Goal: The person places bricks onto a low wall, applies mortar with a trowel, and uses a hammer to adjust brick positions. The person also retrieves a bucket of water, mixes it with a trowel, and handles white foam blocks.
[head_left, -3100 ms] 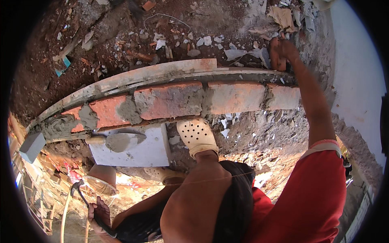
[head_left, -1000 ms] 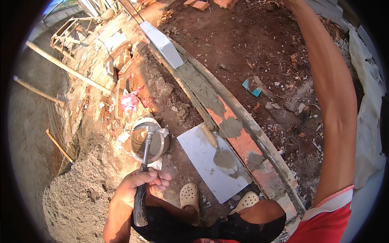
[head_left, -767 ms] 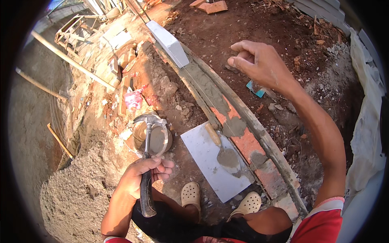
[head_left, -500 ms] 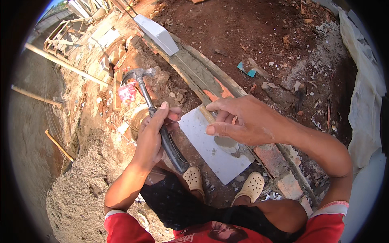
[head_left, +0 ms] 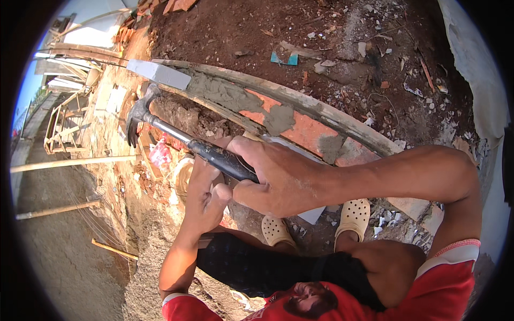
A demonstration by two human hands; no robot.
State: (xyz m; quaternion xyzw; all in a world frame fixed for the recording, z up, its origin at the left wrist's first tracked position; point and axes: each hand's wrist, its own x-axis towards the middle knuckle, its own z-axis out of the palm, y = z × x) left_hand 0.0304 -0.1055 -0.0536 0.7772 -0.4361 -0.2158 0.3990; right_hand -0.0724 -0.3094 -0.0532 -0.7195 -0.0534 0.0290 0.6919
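Observation:
A claw hammer (head_left: 170, 130) lies aslant before me, its metal head pointing to the upper left. My right hand (head_left: 292, 179) is closed around the rear of its black grip. Just below the grip is my left hand (head_left: 202, 206), thumb bent and close to the right hand. The left fingers curl up behind the handle, where the hammer hides what they hold, if anything. Beneath my hands, a white board (head_left: 312, 215) is largely covered by them. Beyond it runs a row of orange bricks (head_left: 308, 135) with wet grey mortar (head_left: 225, 93) on it.
A pale block (head_left: 159, 74) sits at the row's far left end. A long wooden plank (head_left: 342, 109) edges the row. Wooden poles (head_left: 75, 162) stick out at the left. A pink plastic bag (head_left: 160, 154) lies near the hammer. My beige clogs (head_left: 353, 218) stand on rubble.
The right hand has left the wooden-handled trowel at the board and now grips the hammer, which the left hand held. The hammer has tilted further left. My view has turned.

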